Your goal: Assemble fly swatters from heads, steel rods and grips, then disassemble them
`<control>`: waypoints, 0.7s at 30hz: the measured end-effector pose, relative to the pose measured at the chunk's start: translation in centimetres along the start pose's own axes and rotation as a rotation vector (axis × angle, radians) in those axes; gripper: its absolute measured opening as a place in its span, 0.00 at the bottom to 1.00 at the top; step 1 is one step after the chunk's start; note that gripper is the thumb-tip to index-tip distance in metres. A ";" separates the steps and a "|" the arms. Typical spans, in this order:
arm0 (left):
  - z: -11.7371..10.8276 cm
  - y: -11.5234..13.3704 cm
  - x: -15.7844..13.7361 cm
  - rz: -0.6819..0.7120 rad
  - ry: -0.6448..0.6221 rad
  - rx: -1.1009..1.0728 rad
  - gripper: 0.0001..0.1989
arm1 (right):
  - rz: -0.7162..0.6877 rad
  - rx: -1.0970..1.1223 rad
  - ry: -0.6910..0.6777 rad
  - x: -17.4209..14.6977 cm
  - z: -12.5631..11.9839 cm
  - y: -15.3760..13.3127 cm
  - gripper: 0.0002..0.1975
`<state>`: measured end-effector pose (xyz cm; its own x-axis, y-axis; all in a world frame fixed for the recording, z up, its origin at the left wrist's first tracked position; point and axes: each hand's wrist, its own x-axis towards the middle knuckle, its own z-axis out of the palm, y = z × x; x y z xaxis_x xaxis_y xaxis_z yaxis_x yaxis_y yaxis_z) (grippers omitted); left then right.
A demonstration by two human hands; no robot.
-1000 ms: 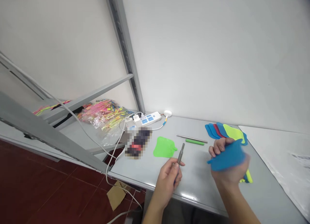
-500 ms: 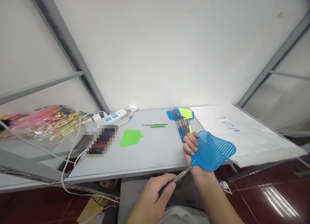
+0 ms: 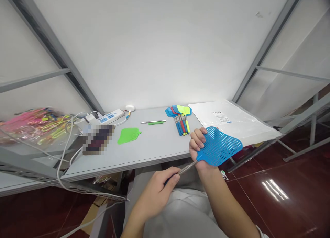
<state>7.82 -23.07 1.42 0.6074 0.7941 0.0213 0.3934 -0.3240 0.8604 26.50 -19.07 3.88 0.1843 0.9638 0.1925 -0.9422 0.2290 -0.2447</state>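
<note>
A blue fly swatter slants over the table's front edge, its perforated head up to the right. Wrapped round its handle is my left hand, closed, with the thumb along the dark blue grip. My right hand is closed at the head's base, its fingers curled over the left edge and the palm partly hidden behind the mesh. A bare metal shaft shows between the hands. Beyond lies a bunch of fly swatters with blue, red and yellow parts. A loose green swatter head, a metal rod and a green handle lie further left.
White packaging with a label covers the right end of the grey table. At the left are a power strip, white cables and a blurred-out patch. Plastic bags of colourful parts lie beyond the metal frame.
The camera view has turned to the right, so the table things sit further left in the picture. Both hands keep their hold on the blue fly swatter.
</note>
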 end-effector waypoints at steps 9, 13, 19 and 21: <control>-0.6 0.8 -0.6 0.015 -0.018 0.063 0.17 | -0.034 -0.015 -0.040 -1.3 -0.1 -0.5 0.22; -0.8 1.5 -0.8 0.008 -0.038 0.097 0.17 | -0.054 -0.051 -0.008 -1.5 0.1 -0.6 0.20; -1.5 2.3 -1.4 -0.010 -0.085 0.141 0.20 | -0.090 -0.129 0.066 -1.6 -0.1 0.5 0.16; -1.6 2.4 -1.4 -0.022 -0.095 0.144 0.20 | -0.109 -0.132 0.081 -1.7 -0.2 0.8 0.16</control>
<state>6.84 -24.19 4.28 0.6572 0.7520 -0.0507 0.4979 -0.3827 0.7782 25.53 -20.49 3.15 0.3098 0.9391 0.1486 -0.8716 0.3430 -0.3503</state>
